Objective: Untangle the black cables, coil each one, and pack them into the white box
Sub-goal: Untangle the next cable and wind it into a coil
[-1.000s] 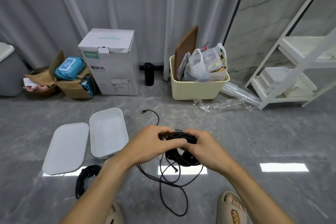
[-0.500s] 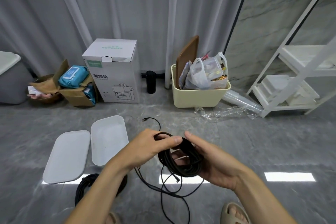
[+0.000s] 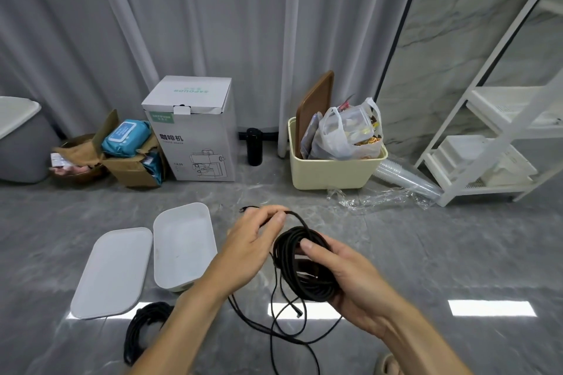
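Black cable coil (image 3: 304, 265) held above the grey floor (image 3: 426, 253), gripped by the right hand (image 3: 350, 277) with thumb over the loops; loose strand pinched at the top by the left hand (image 3: 253, 240). Slack trailing to the floor below. Open white box (image 3: 182, 246) and lid (image 3: 112, 271) just left; second coiled cable (image 3: 143, 329) nearby.
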{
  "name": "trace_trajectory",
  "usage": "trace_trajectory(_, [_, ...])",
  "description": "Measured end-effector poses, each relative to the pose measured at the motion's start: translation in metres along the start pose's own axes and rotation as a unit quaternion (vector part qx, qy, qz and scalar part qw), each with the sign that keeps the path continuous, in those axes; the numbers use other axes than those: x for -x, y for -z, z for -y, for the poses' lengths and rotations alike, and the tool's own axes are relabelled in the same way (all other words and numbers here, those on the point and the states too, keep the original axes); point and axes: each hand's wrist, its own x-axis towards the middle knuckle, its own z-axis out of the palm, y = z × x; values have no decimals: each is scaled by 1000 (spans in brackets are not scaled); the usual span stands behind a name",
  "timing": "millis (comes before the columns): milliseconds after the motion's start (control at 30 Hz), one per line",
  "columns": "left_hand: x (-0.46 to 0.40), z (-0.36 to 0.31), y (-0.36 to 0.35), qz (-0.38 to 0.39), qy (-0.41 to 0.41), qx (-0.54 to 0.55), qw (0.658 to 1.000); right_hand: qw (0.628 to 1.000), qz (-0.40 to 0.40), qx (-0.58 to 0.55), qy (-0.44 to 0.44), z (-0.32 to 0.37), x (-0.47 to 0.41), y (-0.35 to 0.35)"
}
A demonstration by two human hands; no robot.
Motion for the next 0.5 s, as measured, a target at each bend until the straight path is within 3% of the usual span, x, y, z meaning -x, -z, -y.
trace_trajectory(67, [2, -1, -1, 11, 4, 21, 1000, 999, -29, -18, 23, -2, -2, -3])
trace_trajectory(167, [10, -12, -8, 88, 28, 109, 990, 996, -56, -21, 61, -4, -4, -7])
trace_trajectory(233, [13, -13, -14, 119, 15, 96, 988, 995, -66, -8, 77, -5, -4, -7])
trace_trajectory(433, [11, -14, -14, 74, 26, 69, 995, 988, -76, 69, 118, -6, -5, -4])
trace_trajectory(500, [11, -13, -14, 59, 46, 58, 996, 968, -107, 161, 159, -7, -7, -3])
